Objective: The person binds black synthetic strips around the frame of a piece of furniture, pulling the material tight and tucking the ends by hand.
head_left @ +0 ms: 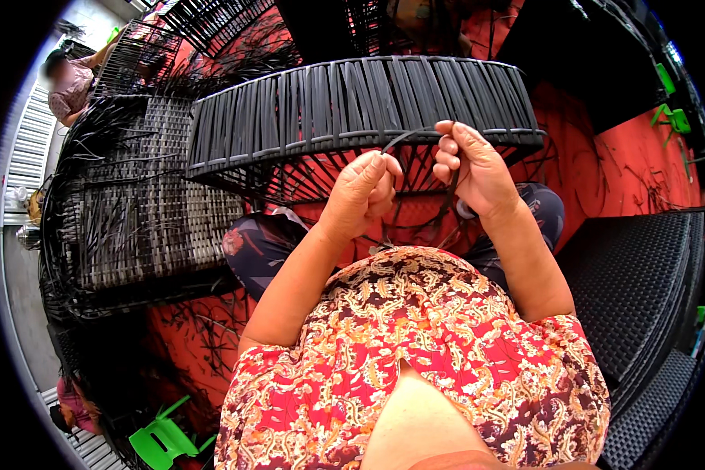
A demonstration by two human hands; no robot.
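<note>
Red floor [642,176], flat strip [405,135] between hands [482,176]

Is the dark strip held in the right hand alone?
No, the left hand and the right hand both pinch the dark strip, which arcs across the gap between them.

The thin strip [404,135] is smooth, plastic-looking, faintly glossy – much like the slatted curved panel [352,102]. The woven piece [153,231] is rough; the stool [164,440], smooth plastic; the blouse [415,329], printed cloth; the floor covering [603,184], matt – perhaps cloth.
</note>
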